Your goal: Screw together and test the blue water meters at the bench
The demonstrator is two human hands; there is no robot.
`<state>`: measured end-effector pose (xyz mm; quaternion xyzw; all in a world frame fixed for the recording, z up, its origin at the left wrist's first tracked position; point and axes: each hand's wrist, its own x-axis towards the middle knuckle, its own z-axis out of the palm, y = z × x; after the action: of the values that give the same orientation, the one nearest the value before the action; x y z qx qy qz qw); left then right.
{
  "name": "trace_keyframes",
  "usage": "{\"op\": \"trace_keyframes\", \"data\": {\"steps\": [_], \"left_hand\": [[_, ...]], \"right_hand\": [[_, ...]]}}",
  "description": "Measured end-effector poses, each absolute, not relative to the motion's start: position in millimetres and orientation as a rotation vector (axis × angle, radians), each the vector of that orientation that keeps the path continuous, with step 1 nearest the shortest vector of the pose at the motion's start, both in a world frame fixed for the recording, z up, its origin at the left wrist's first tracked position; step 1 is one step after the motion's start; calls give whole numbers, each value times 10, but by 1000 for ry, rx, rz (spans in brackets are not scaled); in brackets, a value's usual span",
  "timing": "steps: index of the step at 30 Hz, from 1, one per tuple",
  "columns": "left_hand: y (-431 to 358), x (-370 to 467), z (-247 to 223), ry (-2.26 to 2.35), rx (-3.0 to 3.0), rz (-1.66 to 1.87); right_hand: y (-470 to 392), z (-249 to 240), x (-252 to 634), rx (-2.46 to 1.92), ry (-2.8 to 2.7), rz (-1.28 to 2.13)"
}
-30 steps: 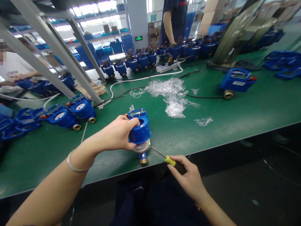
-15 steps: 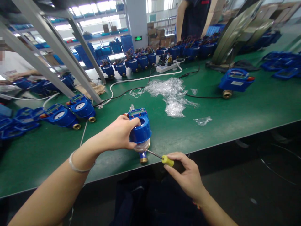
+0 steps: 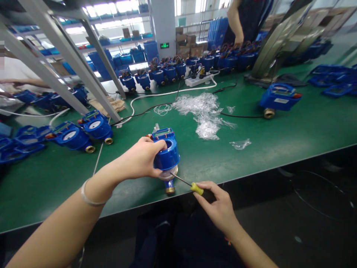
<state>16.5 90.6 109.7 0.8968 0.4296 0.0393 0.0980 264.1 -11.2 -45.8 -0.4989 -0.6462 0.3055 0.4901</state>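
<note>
My left hand [image 3: 146, 156] grips the blue housing of a water meter [image 3: 170, 158] near the table's front edge, its thumb below and a finger hooked into the round opening. Under the housing shows a clear, pale ring, and below that a blue pipe end with a brass fitting [image 3: 170, 190]. My right hand [image 3: 219, 204] pinches the yellow handle of a screwdriver [image 3: 196, 188]. The metal shaft slants up to the left, its tip at the clear ring; whether it is wedged under the housing I cannot tell.
Crumpled clear plastic film [image 3: 206, 111] lies mid-table. Two water meters [image 3: 71, 136] stand at left, another [image 3: 280, 100] at right. Behind run a white power strip [image 3: 199, 79], cables and a row of meters. Blue covers [image 3: 334, 76] lie far right. A person's arm [image 3: 235, 24] reaches down at the back.
The screwdriver and my right hand have shifted slightly left, the tip moving up along the clear ring. My left hand keeps its hold. The person behind has moved right, arm lowered toward the meters.
</note>
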Motion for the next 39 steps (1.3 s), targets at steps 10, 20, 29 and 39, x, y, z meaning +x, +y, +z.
{"op": "trace_keyframes", "data": {"steps": [10,20,29,39], "left_hand": [[903,204,1116,1277,2649,81],[898,218,1124,1283,2647,93],[910,164,1077,1296,2652,116],[905,229,1135,1311,2611,58]], "right_hand": [[-109,-289,2712,-1063,-1464,852],[-93,-475,2738,-1220,-1589,785],[-106,-450,2682,-1258,-1387,1017],[-133,-488,2651,-1314,-1376,1221]]}}
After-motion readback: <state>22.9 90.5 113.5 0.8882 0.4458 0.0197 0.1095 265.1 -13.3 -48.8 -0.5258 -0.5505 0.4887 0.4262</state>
